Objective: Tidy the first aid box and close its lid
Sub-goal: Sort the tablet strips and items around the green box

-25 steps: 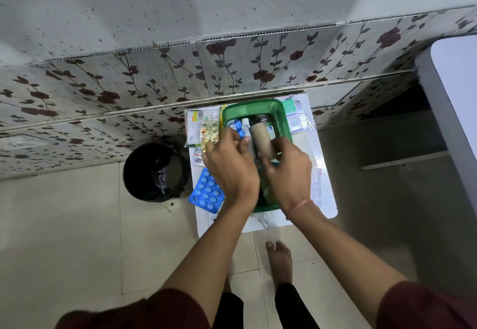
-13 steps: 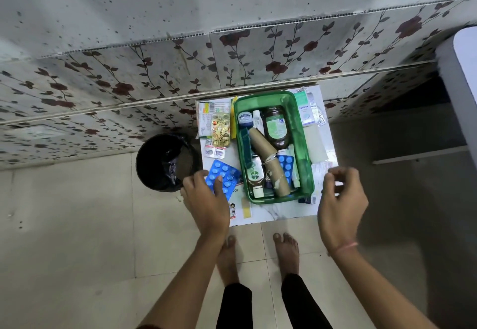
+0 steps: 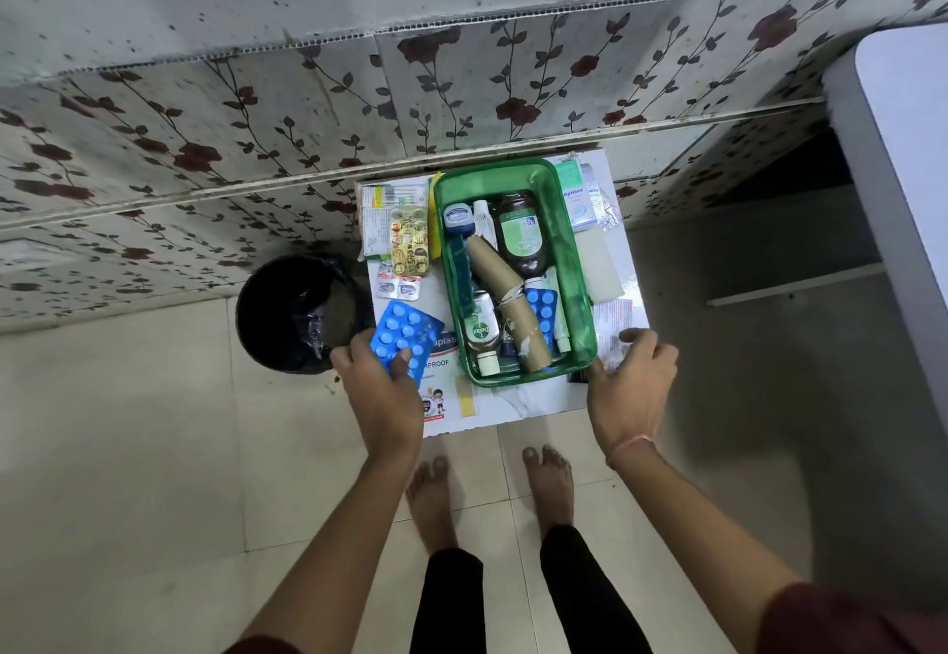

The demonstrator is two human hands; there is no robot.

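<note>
The green first aid box (image 3: 577, 263) stands open on a small white table (image 3: 518, 404). It holds a brown bottle (image 3: 519, 238), a Dettol bottle (image 3: 482, 330), a tan bandage roll (image 3: 508, 294), a blue blister strip (image 3: 542, 312) and tubes. My left hand (image 3: 379, 387) grips a blue blister pack (image 3: 405, 335) at the table's left front. My right hand (image 3: 633, 387) rests at the table's right front edge beside the box, fingers curled on papers (image 3: 613, 325); whether it grips them is unclear. No lid is visible.
A gold blister strip (image 3: 409, 240), small packets and leaflets lie left of the box. A green-white carton (image 3: 574, 197) lies to its right. A black lined bin (image 3: 300, 312) stands on the floor left of the table. My bare feet (image 3: 487, 489) are below.
Both hands came out of the box. The left went to the blue blister pack and now holds it; the right moved to the table's right front edge.
</note>
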